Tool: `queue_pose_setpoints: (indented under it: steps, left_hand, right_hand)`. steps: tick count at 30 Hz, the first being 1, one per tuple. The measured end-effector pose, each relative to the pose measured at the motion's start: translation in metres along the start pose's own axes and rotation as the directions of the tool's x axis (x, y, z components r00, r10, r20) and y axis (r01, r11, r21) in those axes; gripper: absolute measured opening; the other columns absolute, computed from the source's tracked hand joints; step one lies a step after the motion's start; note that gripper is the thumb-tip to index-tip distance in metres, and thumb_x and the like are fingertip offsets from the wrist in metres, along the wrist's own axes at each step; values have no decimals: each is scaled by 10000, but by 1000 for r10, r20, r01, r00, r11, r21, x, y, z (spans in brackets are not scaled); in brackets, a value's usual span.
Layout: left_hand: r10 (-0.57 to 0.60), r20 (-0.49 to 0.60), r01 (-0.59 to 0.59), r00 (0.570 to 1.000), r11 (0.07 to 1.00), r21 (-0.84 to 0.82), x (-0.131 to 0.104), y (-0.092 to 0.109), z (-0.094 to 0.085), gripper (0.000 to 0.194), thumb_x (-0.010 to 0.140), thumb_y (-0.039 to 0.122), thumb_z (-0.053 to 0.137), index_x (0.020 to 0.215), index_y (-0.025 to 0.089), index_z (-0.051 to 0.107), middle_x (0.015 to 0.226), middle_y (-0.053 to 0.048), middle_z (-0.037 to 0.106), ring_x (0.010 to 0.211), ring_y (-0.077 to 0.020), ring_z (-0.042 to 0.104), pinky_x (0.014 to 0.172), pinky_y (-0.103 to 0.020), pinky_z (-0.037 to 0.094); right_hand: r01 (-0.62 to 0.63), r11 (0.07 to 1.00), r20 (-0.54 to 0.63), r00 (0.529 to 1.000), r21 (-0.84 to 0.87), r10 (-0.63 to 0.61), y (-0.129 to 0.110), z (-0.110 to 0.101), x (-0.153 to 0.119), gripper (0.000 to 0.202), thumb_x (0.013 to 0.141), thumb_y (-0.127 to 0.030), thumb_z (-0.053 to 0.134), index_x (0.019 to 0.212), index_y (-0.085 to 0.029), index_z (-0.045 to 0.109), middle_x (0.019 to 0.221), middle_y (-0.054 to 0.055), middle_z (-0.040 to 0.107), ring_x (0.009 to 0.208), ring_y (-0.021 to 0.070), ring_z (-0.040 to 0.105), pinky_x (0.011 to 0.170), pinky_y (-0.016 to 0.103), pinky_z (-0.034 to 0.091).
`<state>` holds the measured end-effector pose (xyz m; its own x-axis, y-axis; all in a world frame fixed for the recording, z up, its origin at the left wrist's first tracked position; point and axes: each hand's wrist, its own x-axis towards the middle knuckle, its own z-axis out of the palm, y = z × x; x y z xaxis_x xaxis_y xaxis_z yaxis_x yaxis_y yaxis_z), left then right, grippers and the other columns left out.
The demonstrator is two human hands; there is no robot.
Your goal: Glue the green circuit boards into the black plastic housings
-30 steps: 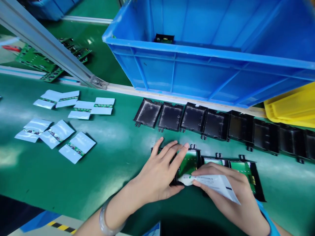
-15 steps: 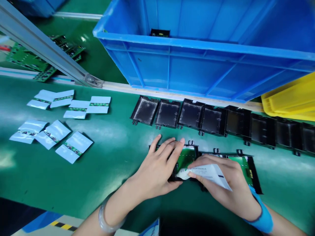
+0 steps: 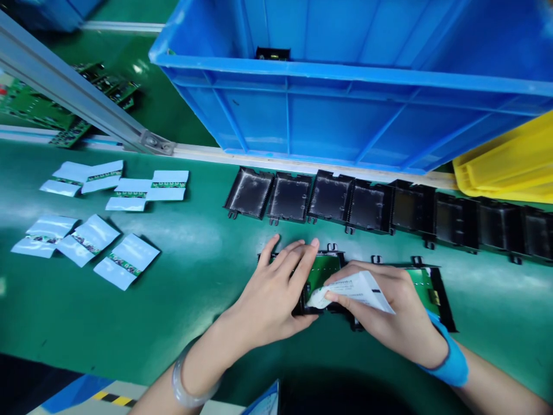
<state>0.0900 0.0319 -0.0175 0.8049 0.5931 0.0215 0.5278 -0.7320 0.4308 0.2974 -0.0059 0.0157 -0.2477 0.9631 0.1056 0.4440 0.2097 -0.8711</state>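
My right hand (image 3: 389, 305) pinches a white squeeze tube (image 3: 354, 288) with small print. The tube's nozzle points down and left at the lower corner of a green circuit board (image 3: 322, 271), which sits inside a black plastic case (image 3: 341, 257). My left hand (image 3: 274, 291) spans that case, fingers at its far edge and thumb along its near edge. It covers the case's left part. Beside it, partly behind my right hand, lies another case with a green board (image 3: 425, 288). Whether anything flows from the nozzle is too small to tell.
A row of several black cases (image 3: 289, 199) without boards runs along the table's back. Behind stand a large blue bin (image 3: 332, 127) and a yellow bin (image 3: 505, 164). Several white-covered boards (image 3: 127, 262) lie left, near a metal post (image 3: 86, 86). Bare green boards (image 3: 34, 106) lie beyond it.
The camera view has shifted slightly. The tube's nozzle has moved a little toward the board's lower left corner, with my right hand following. My left hand keeps its place on the case.
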Motion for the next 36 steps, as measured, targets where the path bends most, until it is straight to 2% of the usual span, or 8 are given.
queue_pose_setpoints:
  steps: [5,13,20,36]
  left_hand:
    - [6,1,-6,1000,1000,7,0,0,1,1025,817,448,673,1542,20,89,1432,-213,492,1389,-329,393,1217,-555,84]
    - [12,-3,-12,1000,1000,11,-1,-1,0,1042,814,449,692,1542,12,87,1439,-209,488,1388,-324,387,1215,-546,79]
    - [9,-5,-9,1000,1000,6,0,-1,1,1042,812,451,692,1541,9,95,1428,-210,499,1381,-323,396,1213,-550,89]
    - [10,-5,-10,1000,1000,1,-1,-1,1,1066,813,455,692,1549,19,54,1442,-215,488,1389,-326,388,1211,-560,101]
  right_hand:
    - [12,1000,-22,1000,26,-12,0,-1,2,24,903,-198,694,918,-207,711,792,-3,704,624,118,639,549,211,484]
    - [26,999,-29,999,26,-25,1,-1,5,49,877,-114,699,902,-154,715,770,8,686,583,97,587,530,204,443]
    - [33,999,-18,999,35,-32,4,-2,5,30,885,-133,700,905,-151,711,786,17,690,633,106,614,563,206,455]
    - [22,999,-14,1000,41,-21,4,-2,6,43,893,-123,681,911,-149,710,783,30,685,614,115,597,540,222,442]
